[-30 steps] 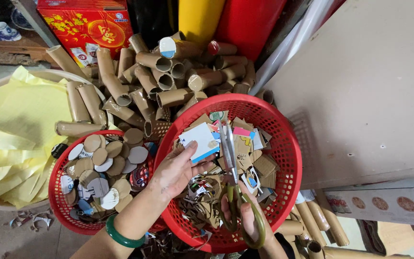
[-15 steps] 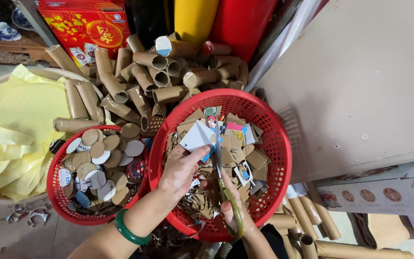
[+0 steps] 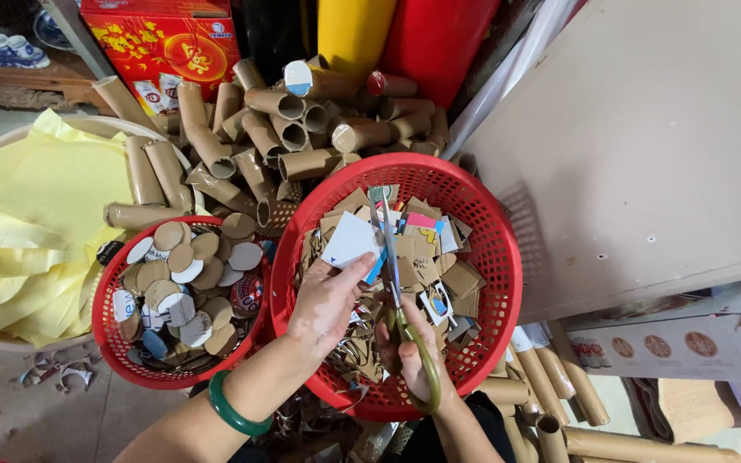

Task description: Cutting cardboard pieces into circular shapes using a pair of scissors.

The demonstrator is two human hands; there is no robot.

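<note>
Scissors (image 3: pixel 392 257) now swung upright; right hand (image 3: pixel 413 356) grips handles, left hand (image 3: pixel 328 300) pinches white card (image 3: pixel 349 242) steady over red basket (image 3: pixel 495 257), frame centre.

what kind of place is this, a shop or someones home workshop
Probably a small home or backyard craft workshop, not a shop: a heap of cardboard tubes on the floor, red baskets filled with cut card pieces and discs, and a stack of yellow paper sheets alongside.

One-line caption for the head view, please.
Left hand holds a white card while right hand works scissors over a red basket.
</note>
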